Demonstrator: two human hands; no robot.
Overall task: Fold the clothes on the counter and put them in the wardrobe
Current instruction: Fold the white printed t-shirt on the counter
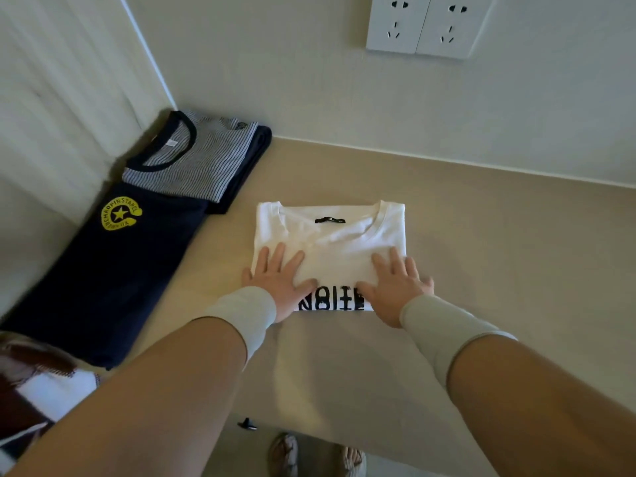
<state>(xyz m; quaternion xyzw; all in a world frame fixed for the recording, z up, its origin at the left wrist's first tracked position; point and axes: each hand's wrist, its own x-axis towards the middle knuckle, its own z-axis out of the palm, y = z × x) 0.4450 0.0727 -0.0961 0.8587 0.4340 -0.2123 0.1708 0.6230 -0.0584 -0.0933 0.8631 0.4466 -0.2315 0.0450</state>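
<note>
White T-shirt (330, 242): folded to a compact rectangle, lying flat at approx. ctr of the beige desk (481, 270), collar toward the wall, black neck label visible. Black printed lettering shows along its near edge, between the hands.

Left hand (280, 282): fingers straight and spread, palm down, pressing the shirt's near-left corner; nothing gripped. Right hand (395, 285): same config., flat on the near-right corner. Both wrists wear pale grey sleeves.

Left side of desk, against the white curtain (51, 98): striped T-shirt (203, 160), folded, dark collar, resting on a dark folded garment. Just nearer: navy garment (113, 270) w/ yellow round star logo, laid flat. Well apart from the white shirt.

Wall above: double white socket (423, 25).
</note>
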